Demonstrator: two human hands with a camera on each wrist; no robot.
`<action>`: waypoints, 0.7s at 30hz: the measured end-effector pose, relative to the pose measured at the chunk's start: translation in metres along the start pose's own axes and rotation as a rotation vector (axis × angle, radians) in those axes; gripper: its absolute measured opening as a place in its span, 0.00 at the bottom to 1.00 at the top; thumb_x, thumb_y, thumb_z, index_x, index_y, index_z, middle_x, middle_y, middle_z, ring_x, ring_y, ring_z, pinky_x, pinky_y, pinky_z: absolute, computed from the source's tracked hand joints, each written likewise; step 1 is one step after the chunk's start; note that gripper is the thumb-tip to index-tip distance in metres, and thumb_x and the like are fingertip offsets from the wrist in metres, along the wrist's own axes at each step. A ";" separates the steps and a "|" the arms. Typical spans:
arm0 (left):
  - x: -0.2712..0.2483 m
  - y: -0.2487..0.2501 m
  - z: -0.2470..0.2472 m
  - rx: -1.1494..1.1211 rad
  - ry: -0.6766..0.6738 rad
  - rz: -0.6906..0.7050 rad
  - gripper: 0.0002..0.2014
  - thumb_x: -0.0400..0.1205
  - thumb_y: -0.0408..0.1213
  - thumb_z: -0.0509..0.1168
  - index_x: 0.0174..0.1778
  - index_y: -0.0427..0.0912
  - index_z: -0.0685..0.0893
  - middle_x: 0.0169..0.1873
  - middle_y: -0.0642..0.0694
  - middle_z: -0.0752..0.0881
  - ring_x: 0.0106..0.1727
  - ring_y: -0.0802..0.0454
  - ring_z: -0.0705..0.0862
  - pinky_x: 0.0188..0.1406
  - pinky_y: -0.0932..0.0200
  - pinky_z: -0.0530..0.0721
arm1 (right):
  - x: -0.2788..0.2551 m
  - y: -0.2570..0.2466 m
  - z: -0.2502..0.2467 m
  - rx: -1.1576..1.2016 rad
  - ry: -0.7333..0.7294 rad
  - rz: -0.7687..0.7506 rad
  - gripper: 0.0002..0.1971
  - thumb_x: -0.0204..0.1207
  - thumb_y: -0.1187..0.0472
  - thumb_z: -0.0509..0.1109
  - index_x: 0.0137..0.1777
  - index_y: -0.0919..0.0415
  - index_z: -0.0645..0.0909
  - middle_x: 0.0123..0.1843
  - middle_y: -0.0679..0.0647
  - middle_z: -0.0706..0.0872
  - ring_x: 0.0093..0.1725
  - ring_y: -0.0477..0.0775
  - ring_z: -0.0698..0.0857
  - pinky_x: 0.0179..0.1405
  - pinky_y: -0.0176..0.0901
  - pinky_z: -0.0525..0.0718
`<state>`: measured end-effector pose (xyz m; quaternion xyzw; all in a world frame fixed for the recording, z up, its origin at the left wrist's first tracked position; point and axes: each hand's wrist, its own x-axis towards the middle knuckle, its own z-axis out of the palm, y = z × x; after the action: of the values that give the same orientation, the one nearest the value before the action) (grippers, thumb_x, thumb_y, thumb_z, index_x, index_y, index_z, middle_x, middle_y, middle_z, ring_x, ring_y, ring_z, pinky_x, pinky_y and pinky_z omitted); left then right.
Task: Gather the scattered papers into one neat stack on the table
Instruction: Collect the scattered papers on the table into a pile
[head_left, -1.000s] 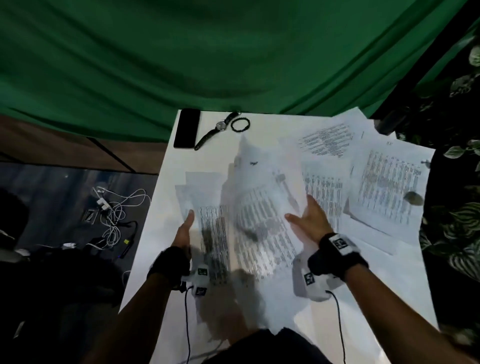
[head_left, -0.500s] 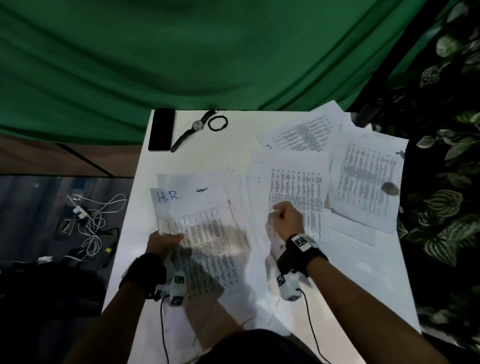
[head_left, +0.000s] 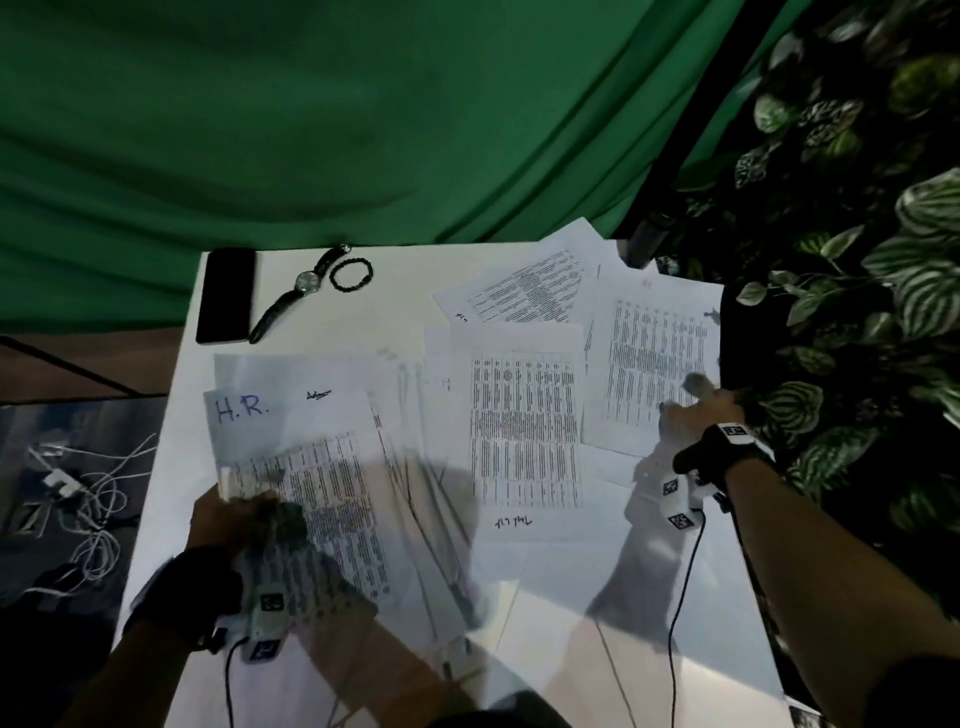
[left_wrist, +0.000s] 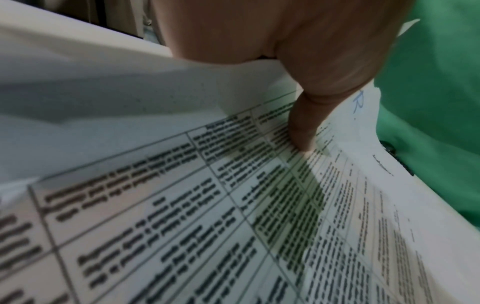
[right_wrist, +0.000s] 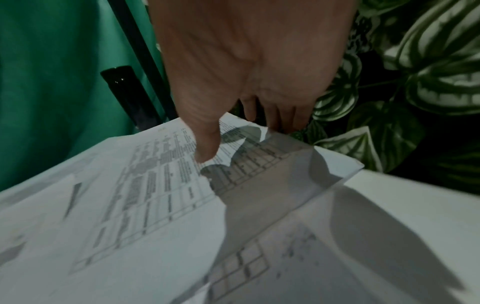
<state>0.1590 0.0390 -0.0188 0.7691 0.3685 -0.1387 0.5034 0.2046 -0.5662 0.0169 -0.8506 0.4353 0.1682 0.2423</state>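
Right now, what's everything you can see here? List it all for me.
H.R. sheet: one, white with blue writing, top of the left pile.
Left pile: several white sheets, fanned, exact count unclear.
Middle sheet: one on top, white, printed table, centre.
Right sheet: one, white, at the table's right edge, corner lifted.
Far sheet: one, white, angled, far right.
Phone: one, black, far left corner.
Watch: one, dark strap, beside the phone.
Bracelet: one, black beads, right of the watch.
Table: one, white.
Cloth: green, behind the table.
Plants: striped green leaves, right.
Cables: white, on the floor, left.
Left hand: grip on the H.R. sheet.
Right hand: grip on the right sheet.
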 end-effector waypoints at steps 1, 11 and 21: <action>0.004 0.003 0.002 0.038 0.016 0.019 0.18 0.70 0.34 0.78 0.54 0.34 0.86 0.48 0.30 0.88 0.49 0.35 0.88 0.58 0.34 0.84 | 0.003 0.002 0.002 0.020 -0.021 -0.019 0.40 0.72 0.49 0.76 0.77 0.71 0.65 0.71 0.70 0.75 0.62 0.66 0.78 0.55 0.53 0.71; 0.004 0.009 0.007 0.087 0.015 0.000 0.18 0.74 0.29 0.75 0.58 0.29 0.83 0.47 0.34 0.85 0.48 0.42 0.83 0.55 0.46 0.80 | -0.025 0.026 -0.015 0.206 0.208 -0.004 0.14 0.78 0.63 0.67 0.57 0.72 0.82 0.58 0.73 0.85 0.60 0.74 0.83 0.60 0.58 0.82; -0.029 0.000 0.003 0.135 0.073 0.012 0.12 0.77 0.28 0.72 0.51 0.31 0.77 0.25 0.43 0.81 0.27 0.47 0.79 0.29 0.60 0.78 | -0.191 0.155 0.037 -0.024 -0.083 0.226 0.24 0.80 0.55 0.50 0.66 0.68 0.80 0.70 0.65 0.81 0.74 0.63 0.76 0.67 0.44 0.73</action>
<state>0.1391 0.0242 -0.0035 0.8081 0.3718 -0.1321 0.4374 -0.0336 -0.4973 0.0401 -0.7913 0.5159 0.2346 0.2296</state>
